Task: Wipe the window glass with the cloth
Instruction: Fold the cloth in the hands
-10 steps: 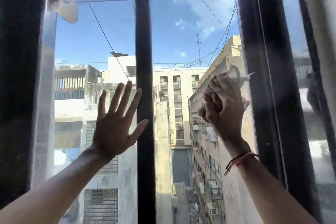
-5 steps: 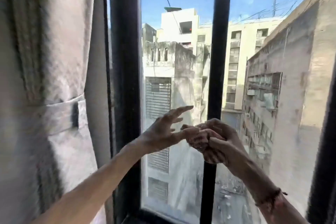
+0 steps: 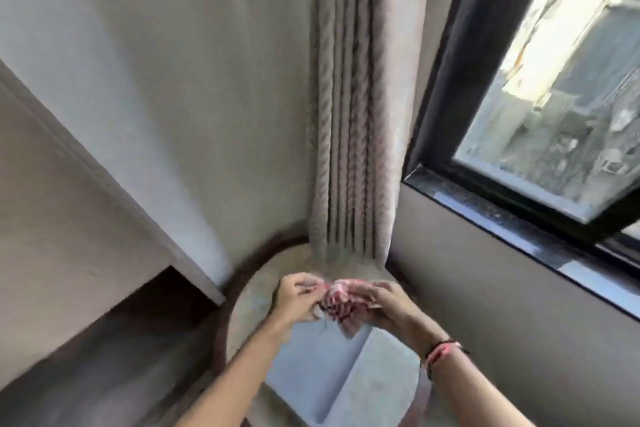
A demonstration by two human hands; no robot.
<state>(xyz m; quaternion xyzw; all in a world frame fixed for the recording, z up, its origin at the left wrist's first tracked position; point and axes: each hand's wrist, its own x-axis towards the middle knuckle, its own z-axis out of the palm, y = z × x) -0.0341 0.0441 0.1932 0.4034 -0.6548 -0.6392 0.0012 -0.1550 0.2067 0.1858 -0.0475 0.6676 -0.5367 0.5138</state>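
A crumpled red-and-white striped cloth (image 3: 341, 305) sits between both hands, low in the middle of the view. My left hand (image 3: 298, 298) pinches its left side. My right hand (image 3: 384, 305), with a red thread band on the wrist, grips its right side. The window glass (image 3: 561, 87) in its black frame is at the upper right, well away from both hands. The picture is blurred by motion.
A grey gathered curtain (image 3: 353, 107) hangs down the middle beside the window frame. Below the hands is a round table top (image 3: 256, 291) with a dark rim. A dark stone sill (image 3: 512, 229) runs under the window. A beige wall ledge (image 3: 104, 177) crosses the left.
The view has swung from the window down and left to the curtain and round table. Both hands left the glass, came together low, and my left hand took hold of the cloth.
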